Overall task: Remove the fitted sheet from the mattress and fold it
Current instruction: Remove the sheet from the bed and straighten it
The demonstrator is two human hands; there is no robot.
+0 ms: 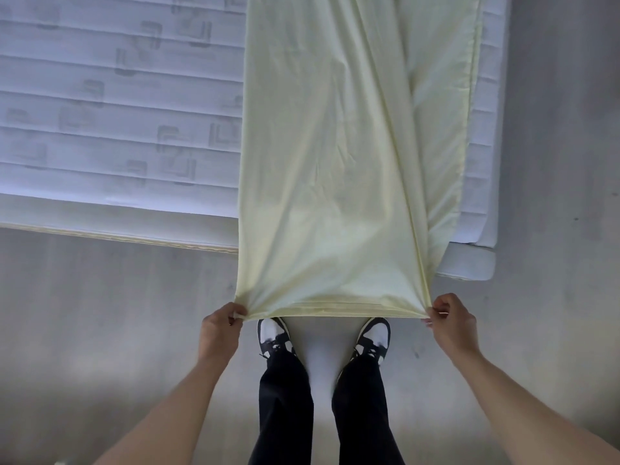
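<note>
bare floor lies open beside both arms; the mattress apparently blocks ahead.

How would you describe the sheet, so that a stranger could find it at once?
Find the white quilted mattress on the grey floor. A long pale yellow sheet lies along its right part and hangs over the near edge, where the left hand and right hand pinch its corners.

Soft, cool daylight fills the scene, brightest on the mattress at the left and dimmer toward the lower floor. Shadows are faint and diffuse, with no hard glare. The wide lens bows straight edges near the borders. Focus is fair at centre, slightly soft and smeared in the corners.
</note>
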